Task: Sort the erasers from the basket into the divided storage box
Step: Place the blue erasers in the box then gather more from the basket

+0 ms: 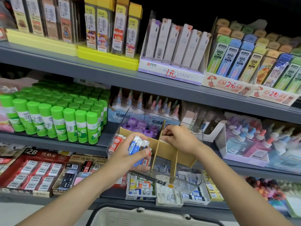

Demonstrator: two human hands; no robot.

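Nearest us, at the bottom edge of view, we see the rim of the white basket (130, 214); its contents are out of sight. Above it our left hand (130, 154) grips a bunch of blue-and-white sleeved erasers (138, 144), fingers curled round the bundle, thumb across the front. It hangs over the front-left part of the divided storage box (187, 175), a clear plastic tub with cardboard dividers (164, 144), sitting at the front edge of the middle shelf (73, 142).

Our right hand (177, 137) reaches into the back-right compartment, fingers curled down at the divider. Whether they pinch an eraser or just touch the cardboard we cannot tell; the fingertips are hidden.

In the box: red-and-white erasers (118, 141) in the left compartment, purple items (141, 126) in the back-left one. Front-right compartments look unfilled.

Step, as we judge it: mid-sort, placing erasers by type. Next move likely calls for passing one blue eraser to the right hand, or lowering the bundle into a free compartment, aligned with the dividers. Beyond, green glue sticks (65, 119) stand on the same shelf, left.
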